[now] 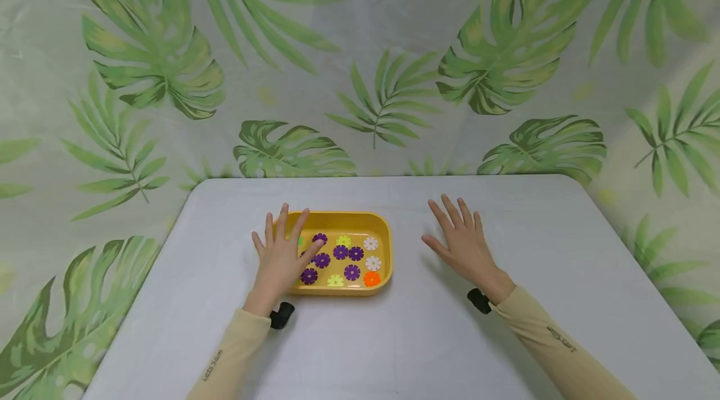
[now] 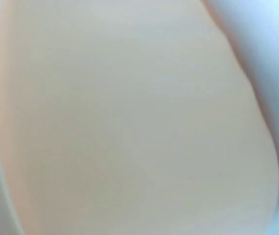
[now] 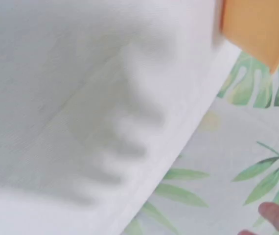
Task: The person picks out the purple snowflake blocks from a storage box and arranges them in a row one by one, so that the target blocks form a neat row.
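Note:
My left hand, fingers spread, is over the left end of a yellow tray in the head view and holds nothing. Flat notched plastic discs lie in the tray: several purple discs, yellow-green discs, white discs and an orange disc. A sliver of green shows beside the left fingers, which hide the rest of that end. Right of the tray, my right hand has its fingers spread, with nothing in it. A blurred pale surface fills most of the left wrist view.
Both hands are over a white-covered table. Behind it hangs a leaf-print cloth. A small black device is at the left wrist, another black device at the right. The right hand's shadow falls on the table.

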The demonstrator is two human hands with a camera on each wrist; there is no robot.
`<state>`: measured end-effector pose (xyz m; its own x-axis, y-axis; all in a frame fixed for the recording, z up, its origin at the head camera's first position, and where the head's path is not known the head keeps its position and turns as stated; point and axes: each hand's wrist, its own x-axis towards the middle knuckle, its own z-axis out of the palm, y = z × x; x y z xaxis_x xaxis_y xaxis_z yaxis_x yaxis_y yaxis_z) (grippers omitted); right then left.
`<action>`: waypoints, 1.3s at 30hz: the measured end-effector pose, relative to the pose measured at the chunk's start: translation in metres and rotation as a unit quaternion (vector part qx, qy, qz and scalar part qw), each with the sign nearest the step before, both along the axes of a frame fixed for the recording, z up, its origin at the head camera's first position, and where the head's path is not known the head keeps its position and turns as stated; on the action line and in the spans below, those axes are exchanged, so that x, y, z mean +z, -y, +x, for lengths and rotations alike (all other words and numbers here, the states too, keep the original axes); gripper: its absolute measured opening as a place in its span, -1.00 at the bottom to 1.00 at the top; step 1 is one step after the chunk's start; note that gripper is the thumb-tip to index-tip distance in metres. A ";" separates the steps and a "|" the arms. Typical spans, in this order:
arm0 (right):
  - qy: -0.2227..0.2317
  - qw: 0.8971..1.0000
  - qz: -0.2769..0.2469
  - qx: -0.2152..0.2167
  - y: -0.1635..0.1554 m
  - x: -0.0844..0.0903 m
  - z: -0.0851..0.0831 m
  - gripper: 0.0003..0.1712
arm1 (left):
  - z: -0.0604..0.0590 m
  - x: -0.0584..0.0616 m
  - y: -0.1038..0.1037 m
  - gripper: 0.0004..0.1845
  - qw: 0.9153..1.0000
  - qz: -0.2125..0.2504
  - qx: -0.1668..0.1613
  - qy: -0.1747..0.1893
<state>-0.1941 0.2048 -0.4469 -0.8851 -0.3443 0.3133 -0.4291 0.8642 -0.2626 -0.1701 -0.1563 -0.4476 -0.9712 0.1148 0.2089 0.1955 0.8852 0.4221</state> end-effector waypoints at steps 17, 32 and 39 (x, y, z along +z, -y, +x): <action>0.324 0.860 -0.365 0.148 0.087 0.028 -0.018 -0.40 | -0.008 -0.023 0.062 -0.50 0.900 0.409 -0.020 0.151; 0.527 0.795 -0.279 0.108 0.147 0.022 -0.048 -0.52 | 0.001 -0.019 0.060 -0.50 0.872 0.465 -0.018 0.153; 0.559 0.787 -0.251 0.075 0.158 0.013 -0.056 -0.60 | 0.006 -0.013 0.058 -0.50 0.869 0.472 -0.016 0.147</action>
